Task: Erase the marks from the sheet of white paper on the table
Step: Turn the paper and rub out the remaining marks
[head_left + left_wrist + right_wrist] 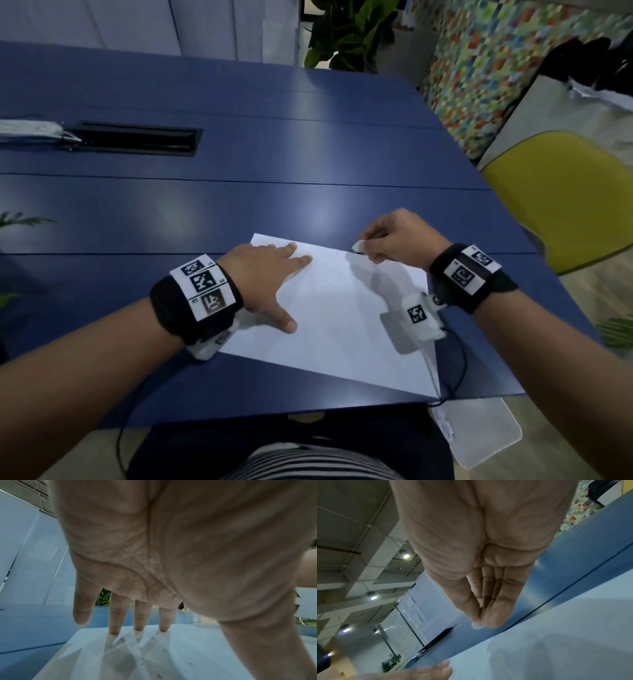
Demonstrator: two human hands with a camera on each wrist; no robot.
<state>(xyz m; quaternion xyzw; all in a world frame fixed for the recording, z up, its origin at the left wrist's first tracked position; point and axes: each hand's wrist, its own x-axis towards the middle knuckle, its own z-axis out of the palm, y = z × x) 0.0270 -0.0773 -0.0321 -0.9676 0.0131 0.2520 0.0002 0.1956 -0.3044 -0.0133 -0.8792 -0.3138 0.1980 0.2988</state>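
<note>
A sheet of white paper (342, 308) lies askew on the blue table (239, 205) near its front edge. My left hand (267, 274) lies flat on the sheet's far left part, fingers straight and spread, fingertips (139, 628) pressing on the paper (154, 655), where faint dark specks show. My right hand (387, 240) hovers at the sheet's far right edge and pinches a small white eraser (358, 246) between thumb and fingers. In the right wrist view the eraser (477, 626) peeks out below the pinched fingertips, above the table just beyond the paper (556, 642).
A black cable slot (137, 138) is set in the table at the far left, with a white bundle (30, 128) beside it. A yellow chair (561, 198) stands to the right. A clear plastic sleeve (479, 431) hangs off the front edge.
</note>
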